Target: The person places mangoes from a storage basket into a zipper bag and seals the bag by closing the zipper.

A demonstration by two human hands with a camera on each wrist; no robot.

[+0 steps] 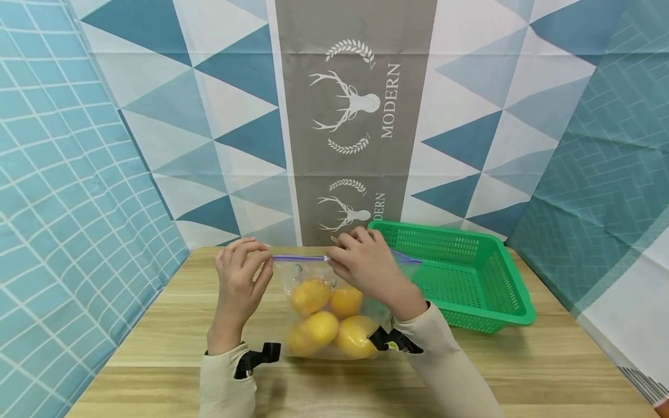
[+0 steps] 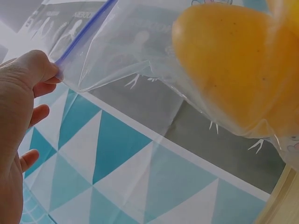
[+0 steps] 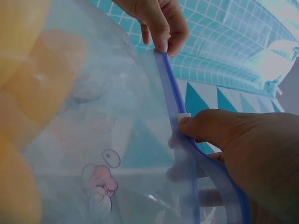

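A clear zip bag (image 1: 325, 349) with a purple zip strip (image 1: 298, 258) stands upright on the table, holding several yellow fruits (image 1: 357, 336) that look like mangoes. My left hand (image 1: 241, 284) pinches the strip's left end between thumb and finger; the left wrist view shows this corner pulled taut beside a large fruit (image 2: 229, 65). Farther right, the thumb and fingers of my right hand (image 1: 368, 267) pinch the white slider (image 3: 184, 117) on the strip. To the right of the slider the strip's two edges stand apart. Printed cartoon figures (image 3: 102, 184) show on the bag.
A green plastic basket (image 1: 517, 284) stands behind and right of the bag, its near left part hidden by the bag and right hand. The wooden table (image 1: 167, 360) meets a patterned cloth backdrop (image 1: 355, 35) at its rear edge.
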